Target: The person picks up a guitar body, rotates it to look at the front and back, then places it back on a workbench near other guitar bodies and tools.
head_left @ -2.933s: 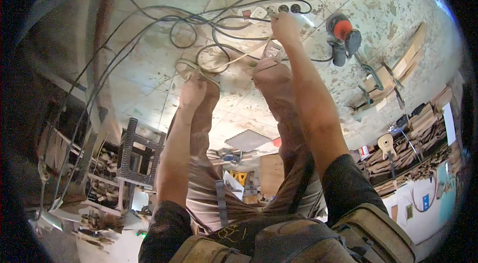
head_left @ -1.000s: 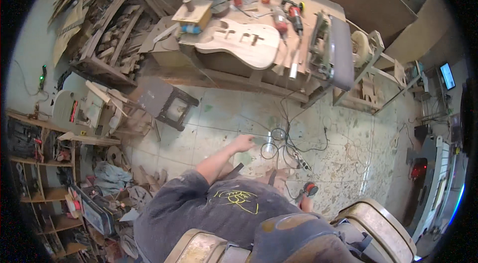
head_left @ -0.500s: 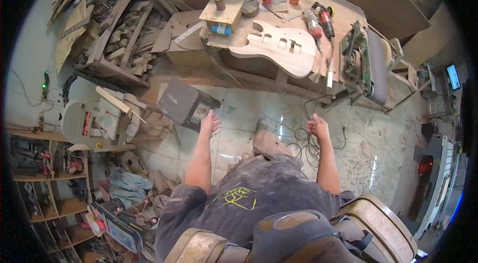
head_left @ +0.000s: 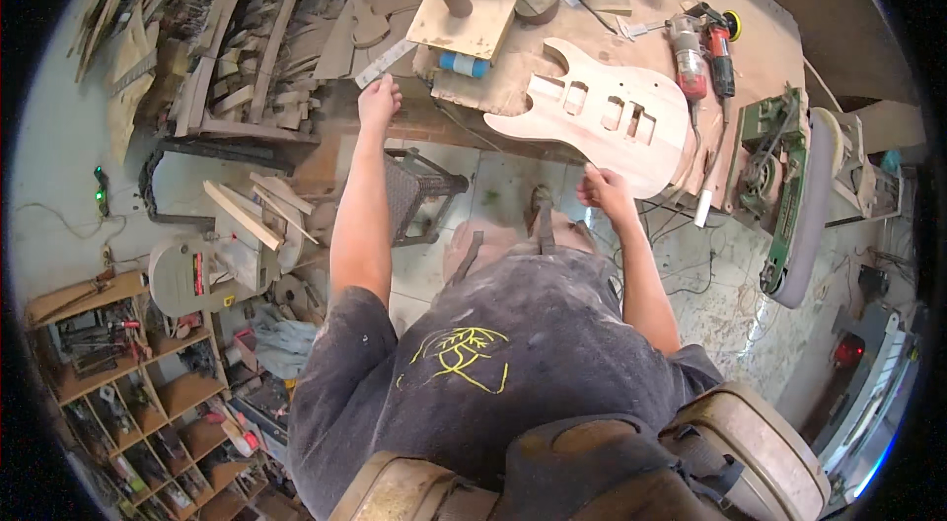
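Beside the pale guitar body [head_left: 595,107], the right hand [head_left: 607,192] has now arrived.

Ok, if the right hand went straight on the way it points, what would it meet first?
The right hand would likely meet the wooden guitar body first, at its near edge; depth is unclear.

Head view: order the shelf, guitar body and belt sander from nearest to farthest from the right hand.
1. Guitar body: just above the right hand.
2. Belt sander: to its right.
3. Shelf: at the picture's lower left.
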Demonstrator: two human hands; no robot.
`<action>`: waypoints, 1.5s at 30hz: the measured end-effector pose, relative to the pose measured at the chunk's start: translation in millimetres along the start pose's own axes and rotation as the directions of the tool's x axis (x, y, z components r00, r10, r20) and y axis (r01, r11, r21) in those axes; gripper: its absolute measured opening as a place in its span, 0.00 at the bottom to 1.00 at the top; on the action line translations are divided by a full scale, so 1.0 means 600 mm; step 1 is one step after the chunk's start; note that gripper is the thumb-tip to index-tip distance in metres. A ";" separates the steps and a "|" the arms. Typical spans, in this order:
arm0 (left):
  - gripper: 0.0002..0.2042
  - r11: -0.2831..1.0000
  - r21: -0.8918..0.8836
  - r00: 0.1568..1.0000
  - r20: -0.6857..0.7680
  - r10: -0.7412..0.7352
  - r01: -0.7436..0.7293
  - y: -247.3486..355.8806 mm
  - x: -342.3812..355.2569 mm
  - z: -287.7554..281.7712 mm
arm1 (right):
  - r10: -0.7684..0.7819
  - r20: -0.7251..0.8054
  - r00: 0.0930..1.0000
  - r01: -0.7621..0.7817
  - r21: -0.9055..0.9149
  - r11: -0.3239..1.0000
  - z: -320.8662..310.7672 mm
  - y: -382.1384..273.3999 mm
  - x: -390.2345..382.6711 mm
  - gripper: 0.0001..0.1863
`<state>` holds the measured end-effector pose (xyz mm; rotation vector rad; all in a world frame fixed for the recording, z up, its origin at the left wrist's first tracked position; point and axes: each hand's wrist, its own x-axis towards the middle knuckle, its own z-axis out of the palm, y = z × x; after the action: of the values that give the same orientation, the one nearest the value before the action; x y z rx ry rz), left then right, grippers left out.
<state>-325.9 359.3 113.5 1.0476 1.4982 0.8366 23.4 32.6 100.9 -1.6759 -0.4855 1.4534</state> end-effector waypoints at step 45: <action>0.34 0.668 0.268 0.432 0.587 -0.685 0.695 -0.121 -0.142 0.186 | 0.092 -0.871 0.483 -0.344 -0.093 0.934 -0.179 0.044 0.094 0.45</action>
<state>-225.5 250.1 58.6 0.4962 1.1200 -0.1444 132.2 23.2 42.2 -2.4869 0.1422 0.5168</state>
